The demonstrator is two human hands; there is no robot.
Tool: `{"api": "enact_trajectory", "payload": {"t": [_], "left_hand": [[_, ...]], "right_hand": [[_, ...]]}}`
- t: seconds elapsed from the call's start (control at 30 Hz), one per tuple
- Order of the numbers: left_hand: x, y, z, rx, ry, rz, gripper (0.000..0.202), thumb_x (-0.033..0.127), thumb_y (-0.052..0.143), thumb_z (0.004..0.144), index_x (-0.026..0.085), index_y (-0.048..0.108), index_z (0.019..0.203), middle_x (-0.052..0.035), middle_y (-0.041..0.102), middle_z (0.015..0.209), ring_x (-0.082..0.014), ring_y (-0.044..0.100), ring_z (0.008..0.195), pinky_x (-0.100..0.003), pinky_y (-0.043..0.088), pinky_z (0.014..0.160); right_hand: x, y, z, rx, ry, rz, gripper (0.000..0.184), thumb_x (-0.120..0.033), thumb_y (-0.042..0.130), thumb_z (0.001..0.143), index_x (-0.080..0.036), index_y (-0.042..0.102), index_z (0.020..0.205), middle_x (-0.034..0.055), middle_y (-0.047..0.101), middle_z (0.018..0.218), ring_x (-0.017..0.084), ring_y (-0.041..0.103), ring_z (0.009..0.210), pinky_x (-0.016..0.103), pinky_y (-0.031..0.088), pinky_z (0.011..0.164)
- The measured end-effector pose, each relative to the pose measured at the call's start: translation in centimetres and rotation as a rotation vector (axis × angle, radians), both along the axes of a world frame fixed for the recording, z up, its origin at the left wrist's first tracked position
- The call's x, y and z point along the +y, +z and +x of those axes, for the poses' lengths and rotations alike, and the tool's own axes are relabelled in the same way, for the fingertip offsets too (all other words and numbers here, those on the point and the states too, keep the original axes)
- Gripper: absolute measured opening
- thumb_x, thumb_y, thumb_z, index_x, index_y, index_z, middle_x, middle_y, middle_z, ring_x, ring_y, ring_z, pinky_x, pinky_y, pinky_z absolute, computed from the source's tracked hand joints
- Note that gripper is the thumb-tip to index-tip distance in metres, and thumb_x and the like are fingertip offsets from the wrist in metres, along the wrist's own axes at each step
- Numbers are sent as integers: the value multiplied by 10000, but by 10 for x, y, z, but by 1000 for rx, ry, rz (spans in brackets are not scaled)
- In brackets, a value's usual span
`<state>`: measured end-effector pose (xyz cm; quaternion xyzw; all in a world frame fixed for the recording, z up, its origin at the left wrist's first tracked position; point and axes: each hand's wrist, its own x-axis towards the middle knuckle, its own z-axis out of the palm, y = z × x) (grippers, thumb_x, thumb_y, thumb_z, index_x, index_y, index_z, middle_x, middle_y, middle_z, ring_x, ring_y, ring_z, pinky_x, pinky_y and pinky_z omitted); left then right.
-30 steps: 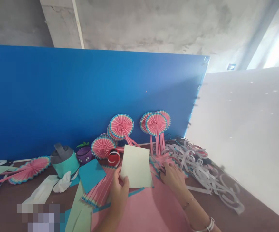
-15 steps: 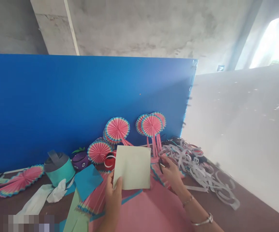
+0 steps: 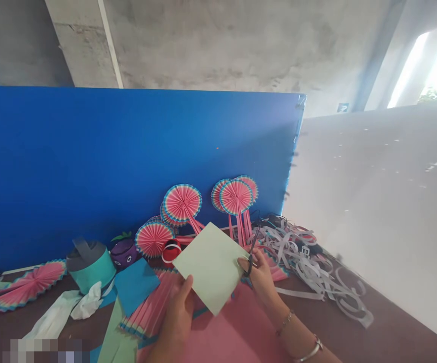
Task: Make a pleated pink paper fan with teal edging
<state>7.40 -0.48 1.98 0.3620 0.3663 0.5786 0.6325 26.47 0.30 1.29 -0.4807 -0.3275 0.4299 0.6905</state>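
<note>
A pale green square of paper (image 3: 211, 267) is held up in front of me, turned so that one corner points down. Its lower left edge is pinched by my left hand (image 3: 178, 310), thumb on top. My right hand (image 3: 259, 272) is closed around a pair of scissors (image 3: 249, 265) with dark handles, the blades pointing up. Fingers of that same hand touch the paper's right side. Beneath both hands lies a large pink paper sheet (image 3: 241, 322), with a pleated pink paper (image 3: 152, 307) to its left.
Round pink paper fans (image 3: 182, 201) lean on the blue partition (image 3: 127, 141). To the right, a heap of white strips (image 3: 309, 262) covers the table. Left stand a teal container (image 3: 92, 269), a purple cup (image 3: 123, 253) and blue paper (image 3: 137, 285). A red roll (image 3: 171, 250) sits behind the paper.
The green paper has turned from upright to a diamond position. My right hand has moved left to its right side, and the scissors' blades now point up.
</note>
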Motion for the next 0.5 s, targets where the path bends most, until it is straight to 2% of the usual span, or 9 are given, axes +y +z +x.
{"api": "enact_trajectory", "payload": {"t": [0.1, 0.2, 0.27, 0.33, 0.4, 0.5], "left_hand": [[0, -8, 0, 178, 62, -72, 396, 382, 759, 632, 173, 684, 960, -115, 724, 981, -326, 610, 1067, -444, 462, 937], [6, -20, -4, 289, 146, -101, 259, 328, 767, 623, 181, 701, 826, -113, 729, 958, -336, 586, 1106, -450, 439, 966], [10, -23, -7, 322, 211, -99, 218, 328, 745, 647, 184, 695, 804, -116, 730, 940, -332, 597, 1090, -445, 459, 939], [12, -21, -8, 310, 276, -95, 208, 320, 724, 669, 177, 685, 815, -123, 730, 930, -325, 614, 1060, -430, 489, 894], [11, -17, -7, 280, 329, -118, 228, 311, 712, 681, 163, 677, 851, -127, 726, 943, -320, 628, 1033, -416, 511, 850], [8, -8, -6, 202, 327, -158, 287, 312, 687, 706, 140, 666, 935, -126, 723, 958, -308, 654, 976, -400, 536, 786]], "right_hand": [[1, -4, 0, -130, 9, -8, 386, -412, 684, 628, -233, 480, 902, -21, 605, 678, 136, 538, 525, 226, 403, 453], [2, -3, 14, -472, -45, 7, 323, -391, 590, 689, -225, 512, 954, 6, 620, 715, 172, 552, 590, 271, 436, 519], [2, -1, 28, -852, -185, 24, 332, -282, 564, 681, -219, 553, 1007, 62, 643, 933, 233, 575, 840, 342, 462, 720], [2, 3, 41, -1116, -308, -13, 407, -192, 524, 656, -209, 570, 1059, 94, 615, 1070, 283, 513, 1030, 408, 400, 875], [3, 5, 49, -1193, -353, -68, 460, -172, 503, 641, -195, 566, 1096, 104, 605, 1104, 291, 490, 1074, 415, 376, 905], [6, 1, 48, -1059, -266, -112, 483, -198, 500, 622, -190, 559, 1101, 81, 638, 1011, 255, 556, 949, 358, 430, 799]]}}
